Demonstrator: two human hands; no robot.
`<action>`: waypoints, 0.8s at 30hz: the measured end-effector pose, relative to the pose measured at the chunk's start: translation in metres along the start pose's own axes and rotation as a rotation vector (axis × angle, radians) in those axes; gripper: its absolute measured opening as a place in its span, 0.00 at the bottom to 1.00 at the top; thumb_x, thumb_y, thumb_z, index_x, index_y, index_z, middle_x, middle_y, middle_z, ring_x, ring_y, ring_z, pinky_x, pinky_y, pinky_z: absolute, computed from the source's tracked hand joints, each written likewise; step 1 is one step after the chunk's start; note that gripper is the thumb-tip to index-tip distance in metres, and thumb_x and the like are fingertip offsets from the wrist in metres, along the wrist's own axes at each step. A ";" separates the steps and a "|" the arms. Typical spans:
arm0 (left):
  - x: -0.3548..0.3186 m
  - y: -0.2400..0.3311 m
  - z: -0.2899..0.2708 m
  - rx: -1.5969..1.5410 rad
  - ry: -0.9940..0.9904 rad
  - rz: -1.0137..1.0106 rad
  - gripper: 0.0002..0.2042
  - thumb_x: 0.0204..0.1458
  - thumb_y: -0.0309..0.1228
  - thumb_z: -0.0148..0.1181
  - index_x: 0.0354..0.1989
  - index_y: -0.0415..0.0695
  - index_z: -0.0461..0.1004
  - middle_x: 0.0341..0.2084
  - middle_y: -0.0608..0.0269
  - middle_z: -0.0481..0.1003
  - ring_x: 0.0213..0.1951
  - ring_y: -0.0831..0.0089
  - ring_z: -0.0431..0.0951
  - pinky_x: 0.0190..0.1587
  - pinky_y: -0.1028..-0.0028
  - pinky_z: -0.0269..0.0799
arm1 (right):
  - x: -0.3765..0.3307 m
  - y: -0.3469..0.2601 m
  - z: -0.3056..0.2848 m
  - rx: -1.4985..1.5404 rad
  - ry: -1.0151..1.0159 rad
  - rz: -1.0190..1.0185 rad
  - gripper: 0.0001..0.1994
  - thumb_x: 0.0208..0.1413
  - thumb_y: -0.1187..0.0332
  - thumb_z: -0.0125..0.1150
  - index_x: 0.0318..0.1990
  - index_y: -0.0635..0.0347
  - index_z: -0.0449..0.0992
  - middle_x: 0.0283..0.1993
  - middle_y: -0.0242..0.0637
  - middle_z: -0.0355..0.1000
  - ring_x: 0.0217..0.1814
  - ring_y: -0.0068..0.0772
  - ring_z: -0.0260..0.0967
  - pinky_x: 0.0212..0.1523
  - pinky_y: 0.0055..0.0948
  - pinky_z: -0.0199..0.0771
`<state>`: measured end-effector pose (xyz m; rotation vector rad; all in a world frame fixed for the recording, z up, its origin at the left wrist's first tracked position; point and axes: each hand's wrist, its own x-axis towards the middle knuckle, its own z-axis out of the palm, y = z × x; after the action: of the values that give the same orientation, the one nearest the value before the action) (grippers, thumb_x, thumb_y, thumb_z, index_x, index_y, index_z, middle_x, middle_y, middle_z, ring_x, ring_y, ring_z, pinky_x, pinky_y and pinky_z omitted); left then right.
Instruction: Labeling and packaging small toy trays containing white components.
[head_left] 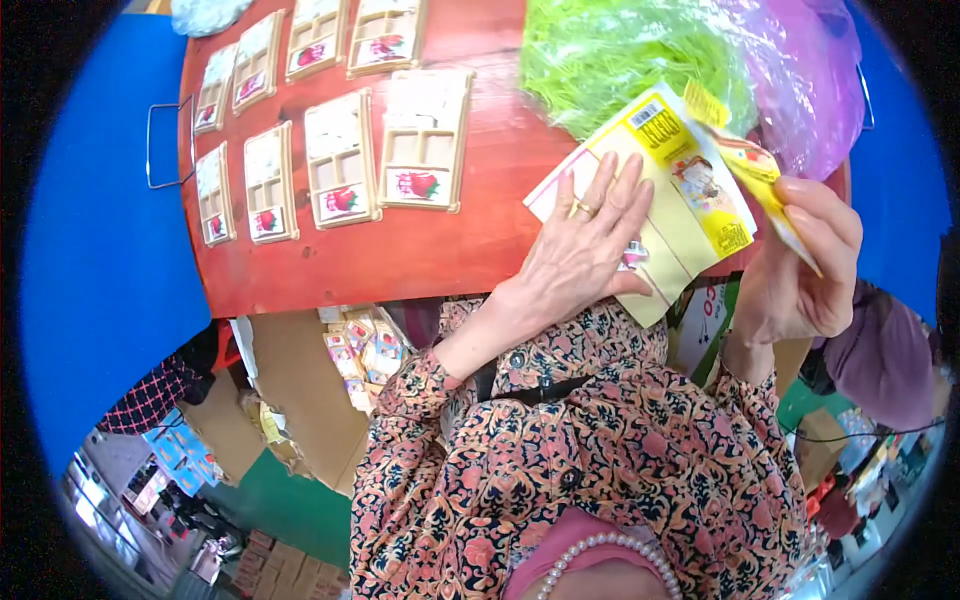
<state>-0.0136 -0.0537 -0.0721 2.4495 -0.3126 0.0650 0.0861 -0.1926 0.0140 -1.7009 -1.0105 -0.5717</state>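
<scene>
A yellow and white folded card (668, 190) is pressed flat near the front edge of the red wooden table (440, 250) by the left hand (585, 250), whose fingers are spread apart and laid open on the card's pale panel; a ring is seen on one finger. The card overhangs the table's front edge slightly. A narrow yellow flap (760, 180) at the card's upper right corner is pinched between thumb and fingers of the right hand (800, 265), which is closed on it and raised just beyond the table's right front corner. Behind the card, toward the far right corner, a heap of green shredded filling (620, 55) is seen in a pink translucent bag (800, 90). Across the left half of the table, cream compartment trays (425, 140) with red pictures are laid in rows, well apart from both hands
</scene>
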 end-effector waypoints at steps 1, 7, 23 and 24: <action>0.006 -0.004 -0.002 0.008 0.014 -0.003 0.44 0.34 0.49 0.63 0.59 0.36 0.53 0.62 0.45 0.46 0.64 0.50 0.44 0.57 0.45 0.48 | 0.006 -0.001 0.003 0.008 -0.002 -0.014 0.09 0.42 0.82 0.60 0.35 0.69 0.71 0.36 0.51 0.71 0.38 0.38 0.71 0.40 0.28 0.71; 0.019 -0.025 -0.012 -0.381 0.332 0.065 0.37 0.41 0.42 0.61 0.59 0.37 0.54 0.62 0.44 0.45 0.64 0.47 0.44 0.61 0.49 0.44 | 0.026 -0.012 0.022 0.246 0.002 -0.115 0.08 0.46 0.77 0.58 0.35 0.68 0.71 0.36 0.52 0.71 0.36 0.39 0.71 0.39 0.29 0.71; 0.027 -0.025 0.005 -0.029 0.319 -0.052 0.26 0.43 0.24 0.59 0.51 0.26 0.59 0.58 0.36 0.51 0.61 0.43 0.50 0.61 0.57 0.51 | 0.076 0.030 0.014 0.497 0.230 0.268 0.03 0.54 0.78 0.53 0.35 0.68 0.70 0.32 0.43 0.71 0.29 0.29 0.68 0.29 0.23 0.66; 0.026 -0.027 0.003 -0.116 0.350 -0.057 0.25 0.43 0.23 0.58 0.50 0.27 0.60 0.58 0.36 0.52 0.61 0.43 0.51 0.60 0.58 0.52 | 0.079 0.034 0.007 0.605 0.190 0.312 0.03 0.54 0.77 0.53 0.35 0.67 0.70 0.32 0.43 0.71 0.30 0.29 0.68 0.30 0.24 0.66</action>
<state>0.0177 -0.0405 -0.0876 2.2782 -0.0891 0.4327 0.1564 -0.1625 0.0545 -1.2013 -0.6704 -0.1863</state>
